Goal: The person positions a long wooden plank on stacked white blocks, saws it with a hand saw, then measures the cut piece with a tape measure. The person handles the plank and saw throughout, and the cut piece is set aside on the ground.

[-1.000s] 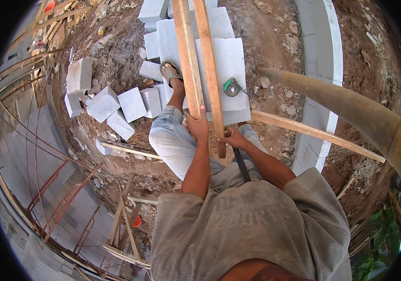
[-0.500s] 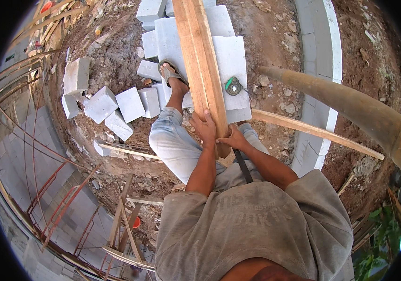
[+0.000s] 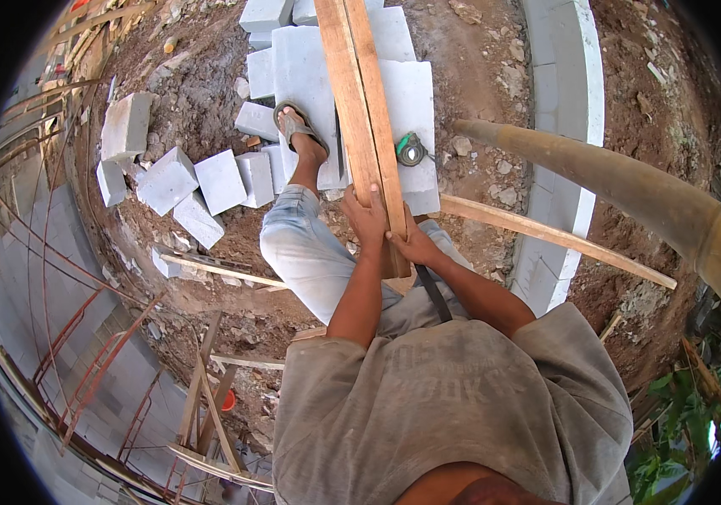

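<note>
Two long wooden boards (image 3: 359,101) lie side by side over a stack of pale blocks (image 3: 297,59), their near ends pointing toward my body. My left hand (image 3: 365,217) is closed round their near part, thumb on top. My right hand (image 3: 412,244) is closed on their right side, close to the end. A narrow dark strip (image 3: 433,299) runs below it toward my waist; I cannot tell whether it is held. A tape measure (image 3: 411,150) with a green edge lies on the block just right of the boards. My sandalled left foot (image 3: 300,126) rests on the stack.
Loose blocks (image 3: 221,183) lie on rubbly soil to the left, beyond them rebar (image 3: 99,379) and timber framing (image 3: 209,379). At right are a thick bamboo pole (image 3: 596,168), a wooden batten (image 3: 545,236), a low block wall (image 3: 558,101) and plants (image 3: 672,438).
The two boards have closed from a visible gap to lying together. My left hand moved right with them, then slightly up. My right hand has shifted up slightly along their side.
</note>
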Demonstrator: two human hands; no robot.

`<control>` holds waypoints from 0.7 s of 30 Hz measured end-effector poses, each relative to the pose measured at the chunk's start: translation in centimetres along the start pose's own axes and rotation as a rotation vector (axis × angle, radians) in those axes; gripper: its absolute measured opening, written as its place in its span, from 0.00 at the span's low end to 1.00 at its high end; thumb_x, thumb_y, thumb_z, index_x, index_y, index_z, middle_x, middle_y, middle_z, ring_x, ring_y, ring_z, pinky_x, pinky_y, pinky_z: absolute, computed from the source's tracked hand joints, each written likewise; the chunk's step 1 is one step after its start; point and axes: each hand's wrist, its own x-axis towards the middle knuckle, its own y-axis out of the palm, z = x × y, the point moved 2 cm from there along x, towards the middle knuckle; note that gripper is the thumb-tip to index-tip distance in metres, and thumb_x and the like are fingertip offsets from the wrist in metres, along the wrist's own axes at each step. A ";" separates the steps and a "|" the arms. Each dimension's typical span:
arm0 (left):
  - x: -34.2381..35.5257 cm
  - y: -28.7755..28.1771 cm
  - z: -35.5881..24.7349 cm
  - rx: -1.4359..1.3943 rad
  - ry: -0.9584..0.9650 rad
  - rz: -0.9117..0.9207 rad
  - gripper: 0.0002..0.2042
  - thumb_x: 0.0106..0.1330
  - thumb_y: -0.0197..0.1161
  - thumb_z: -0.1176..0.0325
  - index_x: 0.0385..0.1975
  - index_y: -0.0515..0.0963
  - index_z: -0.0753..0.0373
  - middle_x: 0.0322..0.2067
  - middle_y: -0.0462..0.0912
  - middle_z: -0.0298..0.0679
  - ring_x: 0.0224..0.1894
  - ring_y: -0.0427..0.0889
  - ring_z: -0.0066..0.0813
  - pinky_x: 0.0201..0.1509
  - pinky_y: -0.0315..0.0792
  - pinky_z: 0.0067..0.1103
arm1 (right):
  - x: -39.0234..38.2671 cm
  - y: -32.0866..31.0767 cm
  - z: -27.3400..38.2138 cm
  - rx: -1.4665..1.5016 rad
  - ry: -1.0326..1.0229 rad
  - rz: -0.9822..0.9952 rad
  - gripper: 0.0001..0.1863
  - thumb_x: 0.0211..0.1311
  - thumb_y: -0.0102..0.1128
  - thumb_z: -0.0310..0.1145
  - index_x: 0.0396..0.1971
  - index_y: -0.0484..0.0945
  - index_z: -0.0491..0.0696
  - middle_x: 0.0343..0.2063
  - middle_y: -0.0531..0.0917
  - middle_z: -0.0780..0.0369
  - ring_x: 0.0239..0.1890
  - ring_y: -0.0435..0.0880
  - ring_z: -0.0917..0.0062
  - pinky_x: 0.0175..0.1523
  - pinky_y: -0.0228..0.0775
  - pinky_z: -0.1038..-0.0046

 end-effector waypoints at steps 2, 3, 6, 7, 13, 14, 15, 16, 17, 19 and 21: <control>1.9 0.5 1.2 -0.160 -0.238 0.056 0.40 0.59 0.67 0.39 0.57 0.67 0.70 0.44 0.77 0.56 0.46 0.79 0.54 0.53 0.72 0.39 | -0.1 -0.1 0.5 -0.021 0.052 0.027 0.56 0.67 0.59 0.50 0.73 0.27 0.39 0.72 0.53 0.43 0.72 0.60 0.56 0.73 0.54 0.66; 2.5 0.5 1.6 -0.093 -0.340 0.087 0.42 0.56 0.69 0.37 0.57 0.68 0.70 0.43 0.79 0.57 0.46 0.80 0.54 0.53 0.73 0.38 | 0.0 -0.2 0.7 0.013 0.049 0.053 0.56 0.67 0.59 0.50 0.73 0.27 0.39 0.72 0.53 0.43 0.72 0.60 0.57 0.73 0.54 0.67; 2.7 0.6 2.1 0.022 -0.455 0.141 0.45 0.47 0.73 0.33 0.51 0.74 0.72 0.43 0.82 0.60 0.46 0.83 0.52 0.52 0.74 0.37 | 0.1 -0.7 1.3 0.086 0.044 0.109 0.55 0.68 0.58 0.50 0.73 0.27 0.38 0.72 0.53 0.43 0.73 0.59 0.58 0.73 0.53 0.68; 2.7 0.7 2.1 0.045 -0.461 0.151 0.46 0.45 0.74 0.32 0.49 0.76 0.72 0.43 0.83 0.60 0.46 0.83 0.52 0.52 0.75 0.37 | 0.0 -0.7 1.6 0.096 0.043 0.117 0.55 0.68 0.58 0.49 0.73 0.27 0.38 0.72 0.52 0.43 0.73 0.59 0.59 0.73 0.53 0.68; 1.0 -0.4 -1.1 0.017 -0.298 0.110 0.36 0.47 0.76 0.38 0.37 0.82 0.71 0.34 0.86 0.52 0.38 0.86 0.46 0.45 0.77 0.34 | -0.1 -1.0 1.3 0.078 0.020 0.125 0.53 0.69 0.58 0.49 0.74 0.29 0.41 0.71 0.55 0.45 0.72 0.60 0.62 0.72 0.54 0.69; 0.9 -0.4 -1.2 0.012 -0.285 0.102 0.35 0.47 0.76 0.38 0.37 0.82 0.71 0.34 0.86 0.51 0.37 0.86 0.45 0.45 0.77 0.34 | -0.1 -1.4 1.5 0.101 0.041 0.150 0.55 0.68 0.58 0.50 0.74 0.28 0.39 0.73 0.52 0.44 0.73 0.58 0.61 0.73 0.52 0.69; 0.7 -0.4 -1.4 0.008 -0.273 0.094 0.35 0.47 0.76 0.39 0.37 0.82 0.71 0.34 0.86 0.51 0.37 0.86 0.45 0.44 0.77 0.34 | -0.1 -1.6 1.6 0.096 0.078 0.161 0.55 0.68 0.58 0.50 0.74 0.28 0.39 0.73 0.52 0.44 0.73 0.58 0.61 0.73 0.52 0.69; 0.7 -0.4 -1.5 0.004 -0.260 0.086 0.35 0.47 0.77 0.40 0.38 0.82 0.71 0.34 0.86 0.51 0.36 0.86 0.44 0.44 0.77 0.34 | -0.1 -1.7 1.7 0.092 0.115 0.173 0.55 0.68 0.58 0.50 0.74 0.28 0.39 0.73 0.52 0.44 0.73 0.58 0.61 0.73 0.52 0.69; 0.7 -0.3 -1.2 0.001 -0.264 0.093 0.34 0.47 0.77 0.40 0.37 0.82 0.71 0.33 0.86 0.51 0.36 0.86 0.43 0.43 0.77 0.34 | -0.1 -1.8 1.9 0.090 0.148 0.187 0.55 0.68 0.58 0.50 0.74 0.28 0.39 0.73 0.52 0.44 0.73 0.58 0.62 0.73 0.52 0.70; 0.9 -0.1 -0.6 -0.005 -0.272 0.106 0.34 0.47 0.78 0.41 0.37 0.82 0.71 0.33 0.86 0.51 0.35 0.86 0.42 0.42 0.77 0.33 | -0.2 -1.8 2.5 0.105 0.145 0.184 0.55 0.68 0.59 0.50 0.74 0.28 0.40 0.73 0.52 0.44 0.73 0.57 0.61 0.73 0.52 0.69; 1.2 -0.5 -1.4 -0.007 -0.302 0.119 0.33 0.46 0.79 0.42 0.37 0.82 0.71 0.33 0.87 0.50 0.34 0.86 0.41 0.42 0.77 0.32 | -0.2 -1.8 3.4 0.125 0.158 0.182 0.54 0.68 0.59 0.49 0.74 0.29 0.40 0.73 0.51 0.43 0.74 0.56 0.61 0.73 0.52 0.67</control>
